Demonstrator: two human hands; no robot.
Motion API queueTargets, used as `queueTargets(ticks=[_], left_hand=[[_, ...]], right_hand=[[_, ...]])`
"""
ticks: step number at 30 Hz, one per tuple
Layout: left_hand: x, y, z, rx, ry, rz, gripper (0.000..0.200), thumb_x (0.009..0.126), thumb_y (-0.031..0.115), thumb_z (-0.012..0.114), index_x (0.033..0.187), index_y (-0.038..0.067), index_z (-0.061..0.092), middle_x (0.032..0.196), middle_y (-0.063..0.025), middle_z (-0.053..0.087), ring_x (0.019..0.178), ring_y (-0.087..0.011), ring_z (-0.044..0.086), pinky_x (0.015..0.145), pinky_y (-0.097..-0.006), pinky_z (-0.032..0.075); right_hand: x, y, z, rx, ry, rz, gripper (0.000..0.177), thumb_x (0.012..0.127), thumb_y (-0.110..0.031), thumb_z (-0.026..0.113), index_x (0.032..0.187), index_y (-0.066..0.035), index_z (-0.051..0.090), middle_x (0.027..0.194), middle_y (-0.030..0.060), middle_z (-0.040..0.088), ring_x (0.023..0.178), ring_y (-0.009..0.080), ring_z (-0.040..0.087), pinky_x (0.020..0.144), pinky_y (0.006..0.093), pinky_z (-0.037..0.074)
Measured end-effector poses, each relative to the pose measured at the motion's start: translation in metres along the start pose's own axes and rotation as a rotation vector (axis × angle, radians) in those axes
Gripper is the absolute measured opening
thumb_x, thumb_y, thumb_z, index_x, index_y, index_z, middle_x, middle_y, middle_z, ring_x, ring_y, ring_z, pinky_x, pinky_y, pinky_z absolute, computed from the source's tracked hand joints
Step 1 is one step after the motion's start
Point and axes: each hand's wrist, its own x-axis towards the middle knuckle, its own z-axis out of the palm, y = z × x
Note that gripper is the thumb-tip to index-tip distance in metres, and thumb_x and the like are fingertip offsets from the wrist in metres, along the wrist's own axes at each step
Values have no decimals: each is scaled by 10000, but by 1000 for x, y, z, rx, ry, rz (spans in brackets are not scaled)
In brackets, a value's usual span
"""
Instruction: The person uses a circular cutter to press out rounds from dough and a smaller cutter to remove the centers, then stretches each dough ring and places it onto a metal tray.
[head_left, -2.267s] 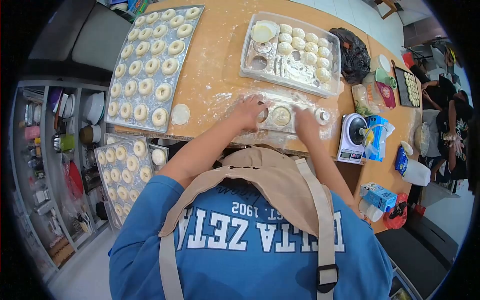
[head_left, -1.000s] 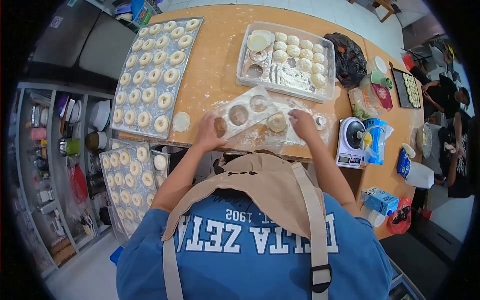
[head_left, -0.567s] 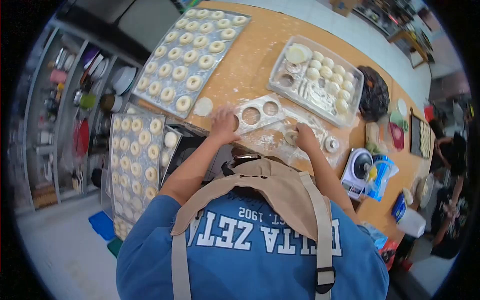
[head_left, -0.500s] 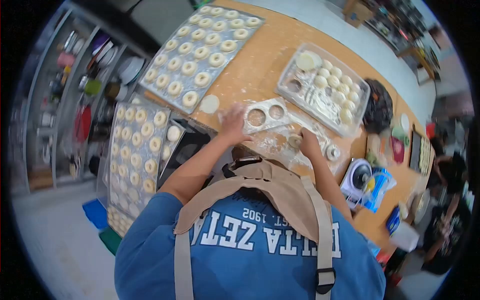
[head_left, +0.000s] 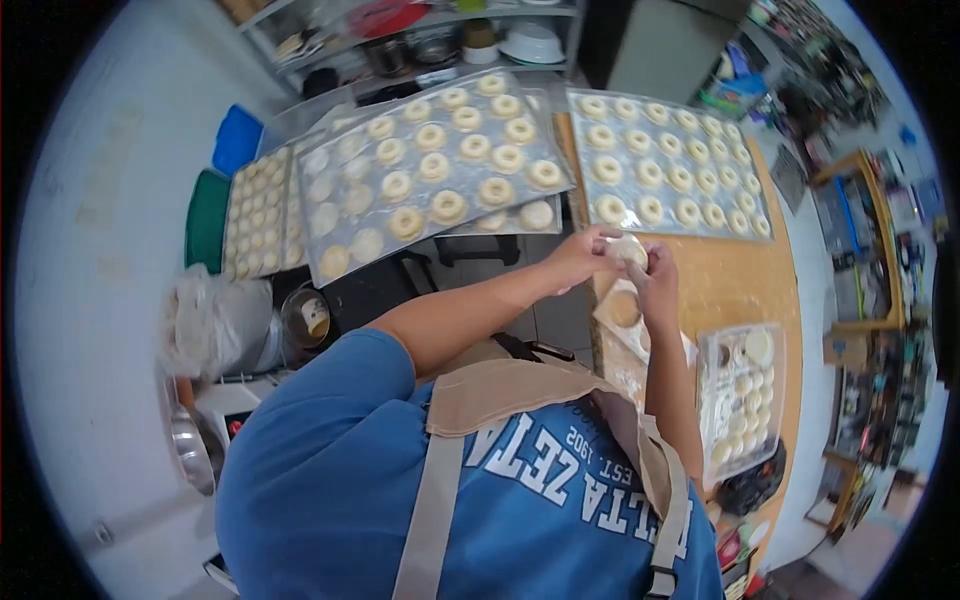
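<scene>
A pale round piece of dough (head_left: 628,250) is held up between my two hands near the table's left edge. My left hand (head_left: 582,258) grips its left side. My right hand (head_left: 655,278) pinches it from the right, fingers closed on the rim. Just below the hands on the table lies a white board with round holes (head_left: 608,312), partly covered by my right forearm. A large tray of dough rings (head_left: 380,205) is to the left of my hands, and another tray of dough rings (head_left: 665,225) lies beyond them on the table.
A clear plastic box (head_left: 708,400) with dough balls stands on the wooden table (head_left: 690,265) at right. A black bag (head_left: 752,485) sits beside it. More dough trays are stacked at far left, near a green bin (head_left: 207,222) and a metal pot (head_left: 305,318).
My view and body have turned left towards the trays. My left hand has left the tabletop beside the holed board, and both hands now hold a raised dough round.
</scene>
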Motion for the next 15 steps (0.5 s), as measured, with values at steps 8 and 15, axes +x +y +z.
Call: queueTargets(ticks=[8, 15], left_hand=[[-85, 82, -188, -237, 288, 116, 363, 837, 50, 662, 1162, -6, 511, 1068, -87, 608, 1001, -165, 594, 913, -291, 464], [-141, 120, -296, -35, 641, 316, 352, 817, 17, 681, 1134, 7, 528, 1069, -78, 624, 978, -137, 601, 853, -268, 475]], right_hand=[[88, -23, 222, -13, -341, -122, 348, 746, 37, 688, 1006, -22, 464, 873, 63, 605, 793, 102, 573, 672, 242, 459], [125, -41, 370, -110, -437, -236, 404, 705, 28, 700, 1039, -32, 482, 881, 77, 624, 771, 140, 603, 686, 260, 467]])
